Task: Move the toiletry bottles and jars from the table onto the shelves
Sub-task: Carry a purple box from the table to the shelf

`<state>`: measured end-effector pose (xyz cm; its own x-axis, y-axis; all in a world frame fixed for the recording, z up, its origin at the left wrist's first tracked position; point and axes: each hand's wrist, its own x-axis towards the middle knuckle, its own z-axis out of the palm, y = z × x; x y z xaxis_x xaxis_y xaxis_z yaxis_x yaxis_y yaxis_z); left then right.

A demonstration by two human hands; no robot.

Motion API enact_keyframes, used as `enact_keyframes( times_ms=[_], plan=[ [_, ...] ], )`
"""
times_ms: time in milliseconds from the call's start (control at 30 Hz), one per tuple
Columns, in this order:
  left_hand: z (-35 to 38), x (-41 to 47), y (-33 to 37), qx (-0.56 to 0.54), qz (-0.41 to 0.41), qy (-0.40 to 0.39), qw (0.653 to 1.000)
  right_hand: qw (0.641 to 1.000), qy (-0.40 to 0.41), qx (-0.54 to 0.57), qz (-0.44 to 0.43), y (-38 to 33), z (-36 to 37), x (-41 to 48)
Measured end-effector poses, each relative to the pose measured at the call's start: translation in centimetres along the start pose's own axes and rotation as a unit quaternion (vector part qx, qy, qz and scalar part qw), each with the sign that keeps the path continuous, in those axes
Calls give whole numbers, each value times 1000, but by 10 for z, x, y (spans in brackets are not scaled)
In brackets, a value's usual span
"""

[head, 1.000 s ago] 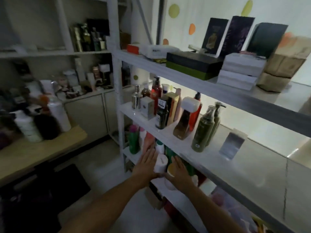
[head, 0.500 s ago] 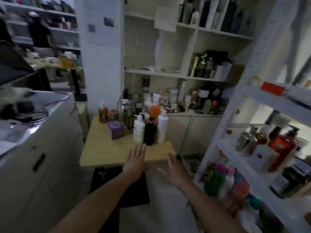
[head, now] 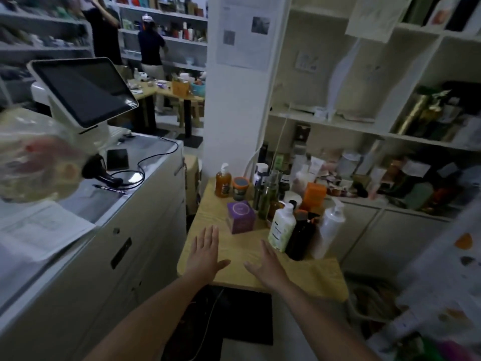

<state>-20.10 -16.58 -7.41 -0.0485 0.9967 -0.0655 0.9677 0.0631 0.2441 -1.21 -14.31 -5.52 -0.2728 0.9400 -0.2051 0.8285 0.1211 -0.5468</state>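
Note:
A small wooden table (head: 242,251) carries a cluster of toiletries. Nearest stand a pale green pump bottle (head: 282,227), a dark bottle (head: 300,235) and a white pump bottle (head: 329,230). A purple box (head: 240,217) sits left of them. Further back are an orange pump bottle (head: 223,181), a grey-lidded jar (head: 240,188), an orange box (head: 315,195) and several slim dark bottles. My left hand (head: 204,254) and my right hand (head: 268,265) hover over the table's near part, fingers straight, holding nothing. The white shelf frame (head: 442,269) shows blurred at the right edge.
A grey counter (head: 109,230) with a tilted screen (head: 83,89), cables and papers runs along the left. Built-in shelves (head: 364,126) and cabinets crowded with bottles stand behind the table. Two people stand at far shelves. A dark mat (head: 234,316) lies under the table.
My view has swung left from the white shelves to the table. Both hands left the lower shelf empty and now reach over the table's near edge.

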Motion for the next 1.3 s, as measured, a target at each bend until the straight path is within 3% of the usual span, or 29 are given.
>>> enact_keyframes(
  times_ms=[267, 433, 567, 667, 733, 800, 867, 933, 1067, 1300],
  plan=[
    [13, 125, -10, -5, -29, -8, 1000, 998, -33, 59, -3, 11, -6, 138],
    [26, 219, -6, -52, -61, -75, 994, 994, -43, 86, 53, 56, 19, 255],
    [50, 266, -8, -94, -69, -146, 982, 989, -75, 107, 65, 46, 3, 288],
    [63, 284, -16, -166, -61, -144, 974, 984, -95, 125, 79, 67, 17, 321],
    [63, 294, -19, -272, -95, -145, 947, 982, -102, 140, 75, 64, 17, 327],
    [58, 300, -17, -398, -150, -122, 897, 975, -112, 172, 85, 57, 13, 329],
    [55, 306, -13, -474, -199, -101, 852, 968, -119, 200, 91, 54, 13, 331],
    [54, 308, -13, -489, -214, -99, 840, 960, -125, 223, 111, 49, 12, 331],
    [48, 305, -31, -387, -114, -161, 901, 938, -141, 281, 145, 38, 6, 324],
    [33, 279, -40, -365, -26, -180, 913, 914, -113, 348, 177, 16, -5, 272]
  ],
)
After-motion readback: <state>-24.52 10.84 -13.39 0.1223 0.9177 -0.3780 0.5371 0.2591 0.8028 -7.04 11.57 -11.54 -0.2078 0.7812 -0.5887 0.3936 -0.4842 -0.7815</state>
